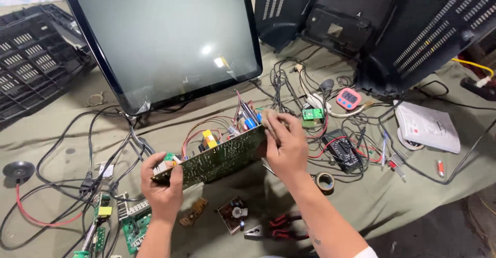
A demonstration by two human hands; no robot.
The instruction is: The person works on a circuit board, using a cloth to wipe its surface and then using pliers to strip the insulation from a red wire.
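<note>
Two bare hands are holding one large green circuit board tilted on edge above a cloth-covered workbench, its solder side facing the camera. Left hand is gripping the board's lower left corner, fingers closed over the edge. Right hand is clasping the upper right end, fingers wrapped over the top (fingertips hidden behind the board). Components, among them a yellow block and blue capacitors, are sticking up along the far side, with red wires looping out.

Lying about the bench:
- one flat screen, propped behind the board, glass reflecting light;
- one black multimeter, just right of the right hand, among tangled leads;
- one pink timer, further back;
- one roll of tape, near the right forearm;
- red-handled pliers, under the right forearm;
- small green boards, lower left;
- one white booklet, well to the right;
- black plastic housings, along the rear.
</note>
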